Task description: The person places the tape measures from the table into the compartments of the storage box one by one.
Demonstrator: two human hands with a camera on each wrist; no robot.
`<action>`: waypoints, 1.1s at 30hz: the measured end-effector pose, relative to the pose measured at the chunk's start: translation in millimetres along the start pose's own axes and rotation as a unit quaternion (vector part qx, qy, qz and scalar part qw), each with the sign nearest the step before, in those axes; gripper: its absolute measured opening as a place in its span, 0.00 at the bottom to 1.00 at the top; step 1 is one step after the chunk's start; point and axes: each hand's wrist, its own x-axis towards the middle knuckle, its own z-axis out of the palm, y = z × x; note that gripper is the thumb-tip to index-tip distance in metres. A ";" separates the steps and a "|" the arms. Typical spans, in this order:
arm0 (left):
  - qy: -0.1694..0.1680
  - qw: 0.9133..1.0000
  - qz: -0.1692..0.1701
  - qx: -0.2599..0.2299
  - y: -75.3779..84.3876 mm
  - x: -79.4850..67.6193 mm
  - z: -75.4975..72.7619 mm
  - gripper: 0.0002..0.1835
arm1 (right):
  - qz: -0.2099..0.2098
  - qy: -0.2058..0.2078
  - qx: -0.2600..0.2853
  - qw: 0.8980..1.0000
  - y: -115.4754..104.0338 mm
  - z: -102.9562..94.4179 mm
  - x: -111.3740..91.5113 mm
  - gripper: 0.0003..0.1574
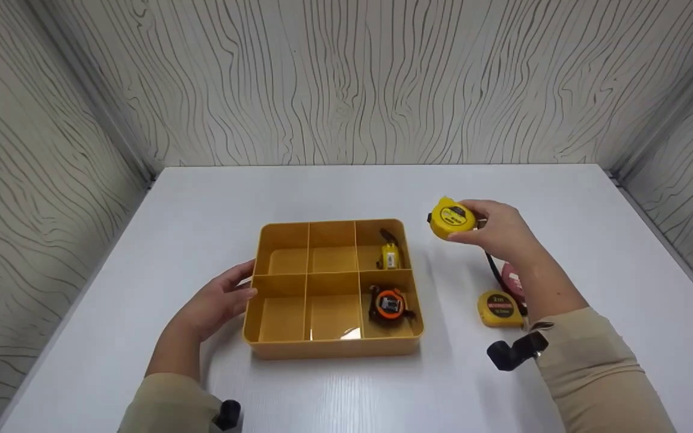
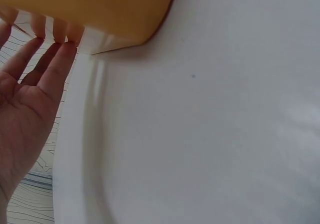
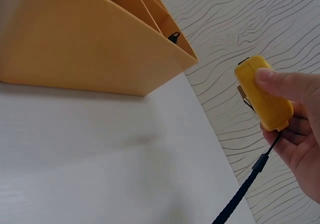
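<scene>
My right hand [image 1: 503,231] pinches a yellow tape measure [image 1: 452,219] between thumb and fingers, raised above the table to the right of the box. A black wrist strap [image 3: 240,194] hangs from this tape measure in the right wrist view. With fingers fairly straight, my left hand [image 1: 217,304] touches the left wall of a tan six-compartment box [image 1: 334,350]; its fingertips [image 2: 65,51] meet that wall. A small yellow tape measure [image 1: 390,257] stands in the back right compartment. In the front right one lies an orange-and-black tape measure [image 1: 390,304].
Right of the box, a yellow 2m tape measure [image 1: 498,309] lies on the white table [image 1: 334,397]. Next to it is a pink round thing [image 1: 512,280], partly hidden by my right forearm. Wood-patterned panels [image 1: 346,84] enclose the table at the back and sides.
</scene>
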 end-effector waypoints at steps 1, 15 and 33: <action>-0.003 1.000 0.001 -0.004 0.0 0.1 -0.1 0.34 | -0.004 0.000 -0.001 1.000 -3.0 -0.5 0.2 0.52; 0.007 1.000 -0.005 0.012 0.5 -0.5 0.1 0.34 | -0.069 0.018 -0.024 0.997 -49.5 2.2 2.3 0.48; -0.010 1.000 -0.001 0.006 2.9 -1.4 -1.2 0.33 | -0.163 0.032 -0.037 0.985 -114.1 11.1 -0.6 0.43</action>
